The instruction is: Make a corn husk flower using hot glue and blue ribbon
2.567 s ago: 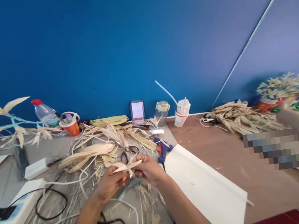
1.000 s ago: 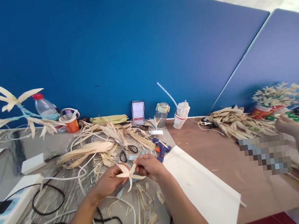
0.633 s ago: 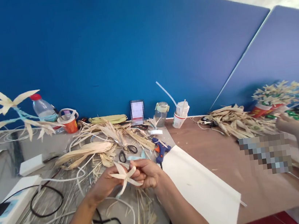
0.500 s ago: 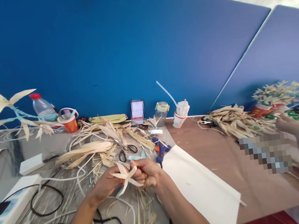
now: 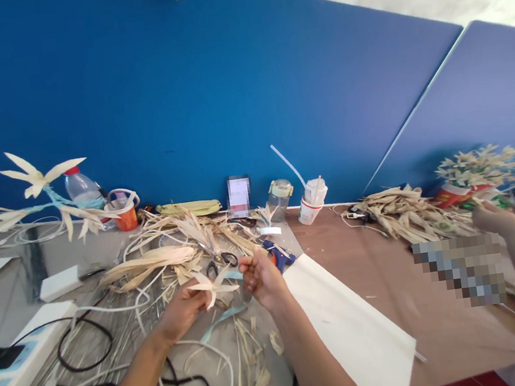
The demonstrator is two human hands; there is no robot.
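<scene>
Left hand [image 5: 185, 309] pinched pale flower [image 5: 212, 286]; right hand [image 5: 264, 282], at its 3 o'clock, was half-curled, contents unclear; glue gun [image 5: 286, 259] lay at right hand's 2 o'clock.

The pale husk flower [image 5: 211, 289] is now held by the left hand [image 5: 187, 307] alone, where it was pinched from both sides earlier. The right hand [image 5: 262, 279] has been drawn off to the right and farther away, curled and apart from the flower. The blue glue gun [image 5: 286, 257] is now partly covered by it, and more of a light-blue strip [image 5: 230, 313] is exposed on the near side.
</scene>
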